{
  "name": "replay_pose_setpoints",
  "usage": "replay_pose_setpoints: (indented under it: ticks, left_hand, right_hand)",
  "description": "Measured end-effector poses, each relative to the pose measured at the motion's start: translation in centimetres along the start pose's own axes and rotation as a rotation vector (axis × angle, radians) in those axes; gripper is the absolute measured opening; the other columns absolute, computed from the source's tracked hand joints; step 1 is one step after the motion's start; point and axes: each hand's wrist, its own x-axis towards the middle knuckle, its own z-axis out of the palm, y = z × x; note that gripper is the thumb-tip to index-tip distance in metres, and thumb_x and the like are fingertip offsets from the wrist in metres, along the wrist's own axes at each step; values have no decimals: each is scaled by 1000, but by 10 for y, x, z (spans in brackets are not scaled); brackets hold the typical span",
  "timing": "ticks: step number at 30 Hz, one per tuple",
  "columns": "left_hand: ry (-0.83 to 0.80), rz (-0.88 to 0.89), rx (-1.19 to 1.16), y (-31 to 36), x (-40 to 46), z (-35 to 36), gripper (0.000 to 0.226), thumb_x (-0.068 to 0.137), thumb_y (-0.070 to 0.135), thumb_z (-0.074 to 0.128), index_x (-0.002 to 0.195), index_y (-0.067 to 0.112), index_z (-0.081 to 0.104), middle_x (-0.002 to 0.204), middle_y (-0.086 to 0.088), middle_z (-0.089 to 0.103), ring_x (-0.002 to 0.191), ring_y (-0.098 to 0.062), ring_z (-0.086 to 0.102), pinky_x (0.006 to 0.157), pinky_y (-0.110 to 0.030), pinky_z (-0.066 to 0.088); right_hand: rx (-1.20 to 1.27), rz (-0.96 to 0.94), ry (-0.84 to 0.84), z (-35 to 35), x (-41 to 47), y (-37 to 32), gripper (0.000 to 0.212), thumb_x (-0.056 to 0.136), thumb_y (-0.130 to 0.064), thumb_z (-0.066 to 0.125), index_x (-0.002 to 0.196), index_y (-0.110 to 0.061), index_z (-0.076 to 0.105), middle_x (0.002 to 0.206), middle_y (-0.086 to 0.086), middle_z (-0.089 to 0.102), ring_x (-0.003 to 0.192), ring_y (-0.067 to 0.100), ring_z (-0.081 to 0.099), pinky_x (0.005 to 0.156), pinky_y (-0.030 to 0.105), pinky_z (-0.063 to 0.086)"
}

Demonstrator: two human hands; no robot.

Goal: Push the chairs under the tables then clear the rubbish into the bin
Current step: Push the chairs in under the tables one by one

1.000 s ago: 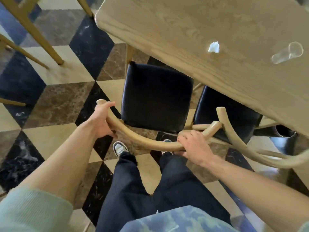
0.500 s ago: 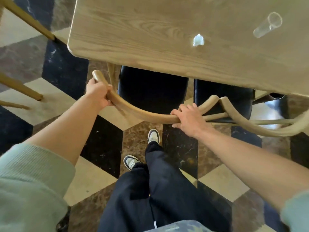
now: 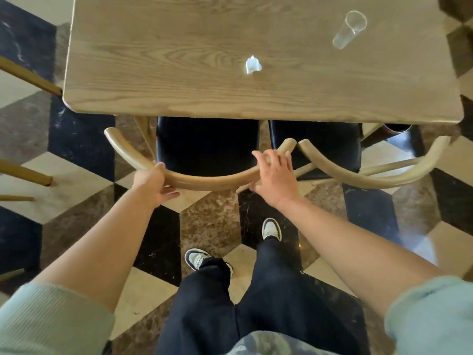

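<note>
Left hand (image 3: 151,183): wrapped around the curved pale wooden back rail (image 3: 204,179) of the black-seated chair (image 3: 207,144), fingers curled under it, thumb on top. Grip appears firm.

Between the hands, the rail bows toward the person. The black seat lies just beyond both hands, its far part already under the edge of the light oak rectangular table (image 3: 158,73). Judged mostly pushed in.

Right hand (image 3: 275,175): laid over the rail near its right end, fingers spread and loose, resting rather than clamped.

Right of the right hand, a second black-seated chair with a matching bentwood rail (image 3: 358,175) stands tucked in; its rail tip sits just beside the first chair's tip, nearly touching.

Beyond the hands on the tabletop: a crumpled white paper scrap (image 3: 253,65), ahead of the right hand, and a clear plastic cup lying on its side (image 3: 349,29), further right. No bin is in view.

Risks:
- Further pushing could knock the two rail tips together, through the narrow gap.
- The loose right hand may let the chair swing off line.
- A jolt to the table could roll the cup off the edge.
</note>
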Motion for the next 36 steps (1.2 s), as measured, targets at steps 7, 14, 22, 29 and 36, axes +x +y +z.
replay_pose_setpoints:
  ticks: [7, 14, 22, 29, 36]
  left_hand:
    - [-132, -206, -358, -55, -44, 87, 56, 104, 28, 59, 148, 7, 32, 132, -37, 50, 120, -60, 57, 90, -71, 51]
    - [99, -159, -502, -61, -41, 145, 52, 105, 24, 53, 153, 14, 36, 142, -24, 49, 129, -56, 50, 64, -77, 54]
    - [125, -93, -436, -65, -32, 143, 52, 107, 28, 44, 156, 14, 37, 153, -24, 48, 132, -53, 51, 58, -73, 55]
    - [63, -45, -465, -64, -51, 150, 50, 109, 27, 40, 158, 17, 33, 157, -20, 44, 137, -50, 48, 75, -72, 57]
    - [49, -72, -435, -61, -64, 141, 50, 109, 25, 45, 156, 16, 31, 150, -23, 41, 132, -55, 49, 72, -73, 57]
  right_hand:
    - [704, 1345, 252, -37, -45, 213, 90, 83, -58, 63, 152, -8, 32, 150, 21, 40, 129, 44, 48, 107, 56, 46]
    - [1993, 1429, 102, -47, -45, 284, 57, 93, -17, 73, 141, -12, 42, 129, 27, 52, 111, 48, 58, 92, 66, 56]
    - [2124, 1380, 21, -39, -47, 296, 31, 98, -7, 65, 121, -7, 44, 111, 23, 53, 116, 45, 54, 101, 66, 50]
    - [2129, 1340, 92, -34, -48, 287, 42, 96, -13, 70, 127, -8, 42, 122, 24, 52, 129, 47, 52, 101, 65, 50]
    - [2076, 1344, 213, -23, -48, 274, 60, 95, -20, 71, 146, -11, 41, 142, 24, 50, 131, 48, 52, 96, 66, 53]
